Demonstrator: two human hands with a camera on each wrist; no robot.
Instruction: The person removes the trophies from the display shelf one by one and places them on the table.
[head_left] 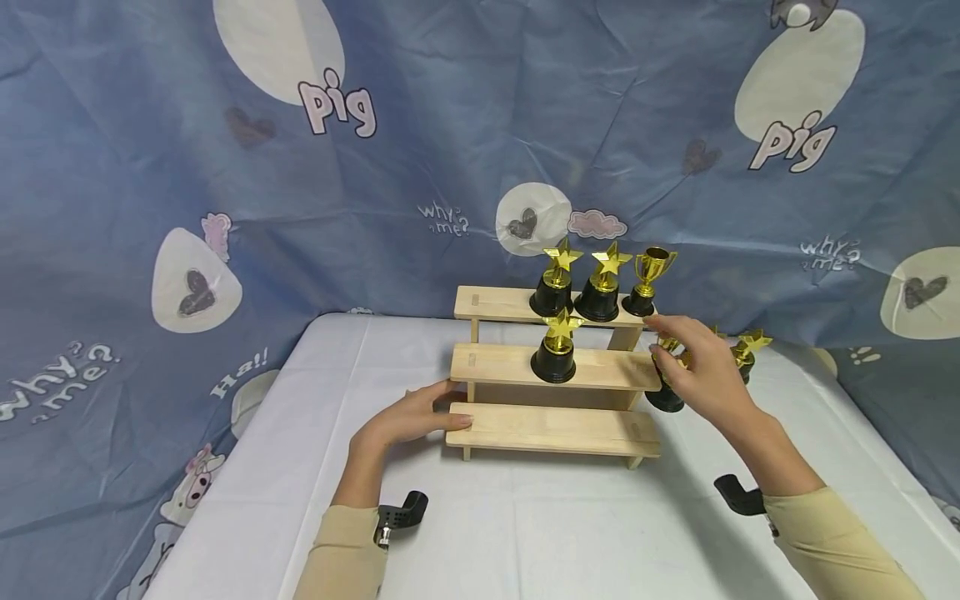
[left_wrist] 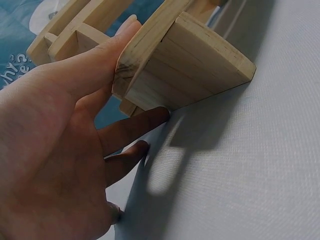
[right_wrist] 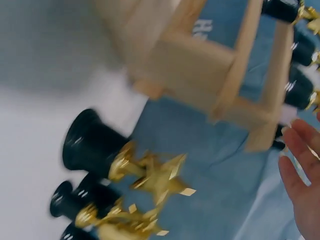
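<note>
A three-step wooden display stand (head_left: 555, 425) stands on the table. My left hand (head_left: 408, 417) grips the left end of its lowest step; in the left wrist view the thumb (left_wrist: 127, 30) lies over the board. Up top are two star trophies (head_left: 553, 287) and a cup trophy (head_left: 650, 279), gold on black bases. Another star trophy (head_left: 555, 350) stands on the middle step. My right hand (head_left: 705, 371) hovers by the stand's right end, thumb and fingers apart, holding nothing. Below it, partly hidden, is a trophy with a black base (head_left: 666, 398).
More gold star trophies (head_left: 750, 346) stand on the table right of the stand, partly behind my right hand. The table has a white cloth (head_left: 577, 525). A blue patterned curtain (head_left: 420, 150) hangs behind it.
</note>
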